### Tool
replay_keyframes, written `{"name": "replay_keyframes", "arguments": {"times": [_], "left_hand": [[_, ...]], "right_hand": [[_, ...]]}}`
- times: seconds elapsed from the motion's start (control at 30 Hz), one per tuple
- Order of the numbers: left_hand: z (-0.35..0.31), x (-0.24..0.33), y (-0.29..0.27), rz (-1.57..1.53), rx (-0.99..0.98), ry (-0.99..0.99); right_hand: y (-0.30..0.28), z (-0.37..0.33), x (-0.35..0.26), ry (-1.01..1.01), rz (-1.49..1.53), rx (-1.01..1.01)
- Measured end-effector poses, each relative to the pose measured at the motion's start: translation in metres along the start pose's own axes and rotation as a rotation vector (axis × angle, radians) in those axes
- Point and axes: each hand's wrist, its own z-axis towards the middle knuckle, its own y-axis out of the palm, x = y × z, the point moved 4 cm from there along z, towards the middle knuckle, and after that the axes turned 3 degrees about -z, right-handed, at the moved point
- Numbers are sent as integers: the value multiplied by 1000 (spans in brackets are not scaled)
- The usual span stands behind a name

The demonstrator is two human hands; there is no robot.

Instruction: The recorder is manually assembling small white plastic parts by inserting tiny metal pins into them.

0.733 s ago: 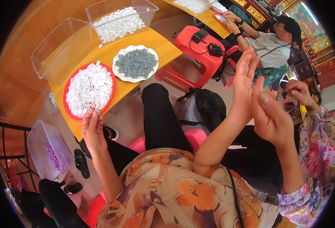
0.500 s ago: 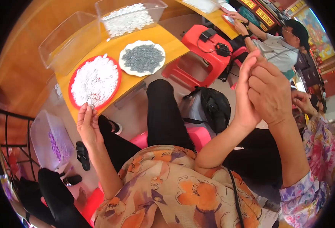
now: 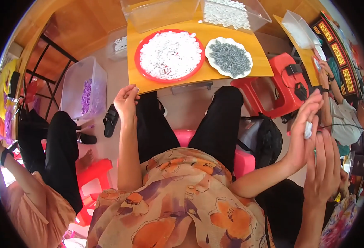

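My left hand (image 3: 126, 102) is just off the near left edge of the yellow table, thumb and fingers pinched on a small whitish piece (image 3: 138, 90). A red round plate (image 3: 138, 58) heaped with small white pieces (image 3: 171, 53) lies beyond it. To the right is a white scalloped plate (image 3: 250, 66) of slim grey pieces (image 3: 230, 58). My right hand (image 3: 299, 134) is raised at the right, fingers stretched upward. Small white pieces (image 3: 308, 130) lie against its palm, beside the fingertips of another person's hand (image 3: 324, 165).
Clear plastic bins (image 3: 161, 16) stand at the table's back, one with white pieces. A bin with purple pieces (image 3: 87, 97) is on the floor at left. A red stool (image 3: 283, 84) and black backpack (image 3: 268, 134) are at right; a person's black-trousered legs (image 3: 64, 144) are at left.
My view has turned, so the table sits farther right. My left hand has drawn back from the red plate. The other person's curled fingers have straightened, and white pieces now show at my right palm.
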Motion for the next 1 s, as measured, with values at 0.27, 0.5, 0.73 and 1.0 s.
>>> {"name": "replay_keyframes", "arguments": {"times": [0.27, 0.5, 0.73, 1.0], "left_hand": [[24, 6, 23, 370, 66, 256], [-2, 46, 47, -281, -11, 143], [-66, 74, 138, -1270, -566, -654], [-42, 73, 120, -1458, -647, -653]], "right_hand": [[-81, 54, 46, 144, -458, 145], [-173, 91, 102, 437, -643, 182], [-232, 98, 165, 462, -1327, -100], [-245, 96, 177, 142, -1903, -450]]}}
